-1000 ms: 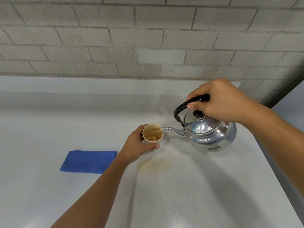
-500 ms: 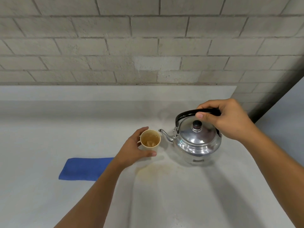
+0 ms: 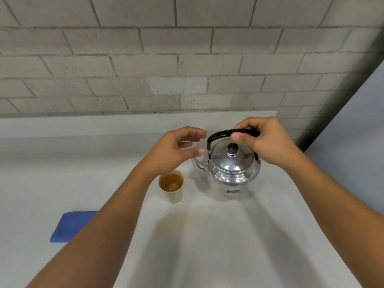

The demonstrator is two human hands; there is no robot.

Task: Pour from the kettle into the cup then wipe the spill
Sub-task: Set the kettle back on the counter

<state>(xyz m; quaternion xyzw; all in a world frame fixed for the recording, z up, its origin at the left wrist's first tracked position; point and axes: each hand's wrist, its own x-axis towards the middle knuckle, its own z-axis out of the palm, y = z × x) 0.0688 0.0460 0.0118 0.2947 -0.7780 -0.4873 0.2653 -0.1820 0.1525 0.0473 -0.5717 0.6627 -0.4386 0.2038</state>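
A shiny steel kettle (image 3: 232,169) with a black handle and knob stands upright on the white counter. My right hand (image 3: 268,142) grips its handle from the right. A small beige cup (image 3: 172,189) holding brown liquid stands just left of the kettle's spout. My left hand (image 3: 176,148) hovers above and behind the cup, fingers apart, holding nothing, close to the spout. A faint brownish spill (image 3: 178,221) stains the counter in front of the cup. A folded blue cloth (image 3: 70,226) lies at the lower left, partly hidden by my left forearm.
The white counter (image 3: 228,256) runs to a raised ledge below a grey brick wall (image 3: 187,59). Its right edge slants from the far corner towards me, with a pale surface (image 3: 357,142) beyond it.
The kettle went from tilted and pouring to standing upright on the counter. My left hand let go of the cup and rose above it. The view tilted down and drew closer.
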